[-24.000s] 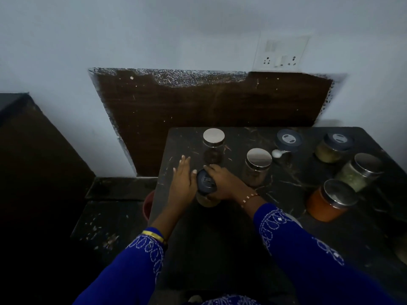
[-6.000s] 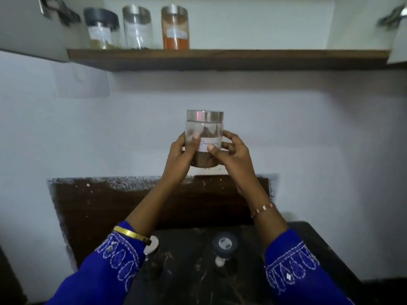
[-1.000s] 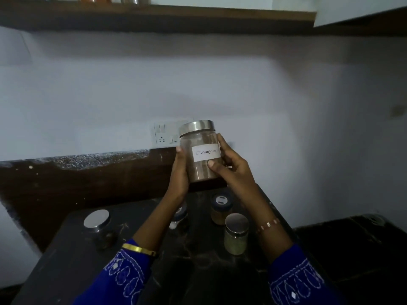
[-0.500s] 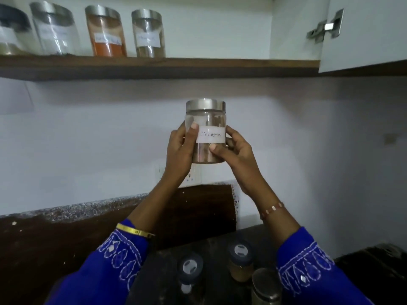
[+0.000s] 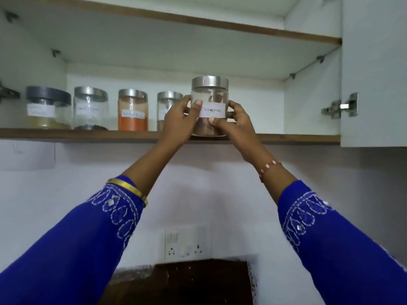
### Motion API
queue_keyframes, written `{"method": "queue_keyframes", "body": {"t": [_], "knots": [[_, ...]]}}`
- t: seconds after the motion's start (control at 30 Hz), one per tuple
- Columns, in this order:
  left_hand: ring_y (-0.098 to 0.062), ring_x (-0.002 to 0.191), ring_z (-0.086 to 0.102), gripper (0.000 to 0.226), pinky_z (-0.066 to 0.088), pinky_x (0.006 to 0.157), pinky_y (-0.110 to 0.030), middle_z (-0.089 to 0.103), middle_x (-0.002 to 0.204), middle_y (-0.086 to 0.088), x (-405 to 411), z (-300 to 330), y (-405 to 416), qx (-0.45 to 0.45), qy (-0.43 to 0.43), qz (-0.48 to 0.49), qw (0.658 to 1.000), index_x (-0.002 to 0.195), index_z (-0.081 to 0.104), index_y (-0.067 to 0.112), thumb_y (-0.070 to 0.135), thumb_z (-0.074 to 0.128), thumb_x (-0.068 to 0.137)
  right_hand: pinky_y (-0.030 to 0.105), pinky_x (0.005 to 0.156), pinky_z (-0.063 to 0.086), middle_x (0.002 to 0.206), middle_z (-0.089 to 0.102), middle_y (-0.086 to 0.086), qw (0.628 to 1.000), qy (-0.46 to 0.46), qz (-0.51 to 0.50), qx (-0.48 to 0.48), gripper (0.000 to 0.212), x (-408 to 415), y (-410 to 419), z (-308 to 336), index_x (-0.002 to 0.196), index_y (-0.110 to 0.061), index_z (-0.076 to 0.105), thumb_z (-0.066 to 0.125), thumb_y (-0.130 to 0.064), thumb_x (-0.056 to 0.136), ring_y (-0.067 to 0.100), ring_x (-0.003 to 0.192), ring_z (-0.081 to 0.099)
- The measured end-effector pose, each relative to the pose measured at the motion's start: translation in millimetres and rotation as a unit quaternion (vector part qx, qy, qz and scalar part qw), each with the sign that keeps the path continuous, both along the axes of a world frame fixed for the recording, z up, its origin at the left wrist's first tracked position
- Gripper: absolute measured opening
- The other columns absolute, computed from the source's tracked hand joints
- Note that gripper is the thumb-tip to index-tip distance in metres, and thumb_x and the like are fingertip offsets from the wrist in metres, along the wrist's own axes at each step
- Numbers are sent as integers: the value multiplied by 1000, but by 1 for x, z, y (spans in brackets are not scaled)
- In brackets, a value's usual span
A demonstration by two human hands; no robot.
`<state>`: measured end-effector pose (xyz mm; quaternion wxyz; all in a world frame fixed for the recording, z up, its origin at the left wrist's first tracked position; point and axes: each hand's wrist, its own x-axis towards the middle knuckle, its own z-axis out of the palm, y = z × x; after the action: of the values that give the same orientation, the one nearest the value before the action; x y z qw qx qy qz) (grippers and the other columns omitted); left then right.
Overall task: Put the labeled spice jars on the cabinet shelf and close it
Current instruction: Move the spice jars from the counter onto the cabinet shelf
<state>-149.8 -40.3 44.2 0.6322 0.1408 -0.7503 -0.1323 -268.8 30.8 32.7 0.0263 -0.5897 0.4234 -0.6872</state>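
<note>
Up high, then, at the open cabinet:

Cinnamon jar (image 5: 209, 106): clear glass with a steel lid and a handwritten white label, upright, its base at the front edge of the cabinet shelf (image 5: 88, 134); whether it rests fully on the wood cannot be told.
Left hand (image 5: 180, 119): fingers curled round the jar's left side, thumb on the front beside the label.
Right hand (image 5: 233, 122): wrapped round the jar's right side, thumb pressed just under the label.
Row already on the shelf: from the left, a grey-lidded jar (image 5: 47, 107) with yellowish powder, a steel-lidded jar (image 5: 91, 108) nearly empty with dark bits at the bottom, an orange powder jar (image 5: 132, 111), then a fourth jar (image 5: 168, 104).
In the way: the fourth jar stands just left of the held one, very near the left hand's knuckles; to the right the shelf runs bare to the cabinet's side wall.
Cabinet door (image 5: 374, 71): swung open at the right, its metal hinge (image 5: 340, 106) showing.
Below: a switch and socket plate (image 5: 185, 245) on the white wall, a dark brown panel (image 5: 187, 282) under it.
Hidden: the left hand covers most of the fourth jar, so its label and contents are unreadable.
Hard to make out: the labels on the three left jars are blurred; the left-hand hinge is cut off at the frame edge.
</note>
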Motion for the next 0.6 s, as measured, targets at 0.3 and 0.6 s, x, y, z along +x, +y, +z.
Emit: {"method": "queue_keyframes", "body": {"t": [0.3,0.6], "knots": [[-28,110,59,44,48,95,-37,63,118,-14,-18,18,-43,68,-82,54,993,135,44,17,25,53,93,32,90,51,114,62,8,992,87,-55,77,53,-28,-61,30,129,-9,47,68,-20,81,22,102,61],[-28,108,60,43,45,84,-31,66,113,-13,-36,28,-62,101,-133,167,972,124,58,12,18,65,82,26,66,43,94,54,9,958,148,-146,196,39,-39,-80,51,115,2,57,65,-20,83,21,84,52]]}}
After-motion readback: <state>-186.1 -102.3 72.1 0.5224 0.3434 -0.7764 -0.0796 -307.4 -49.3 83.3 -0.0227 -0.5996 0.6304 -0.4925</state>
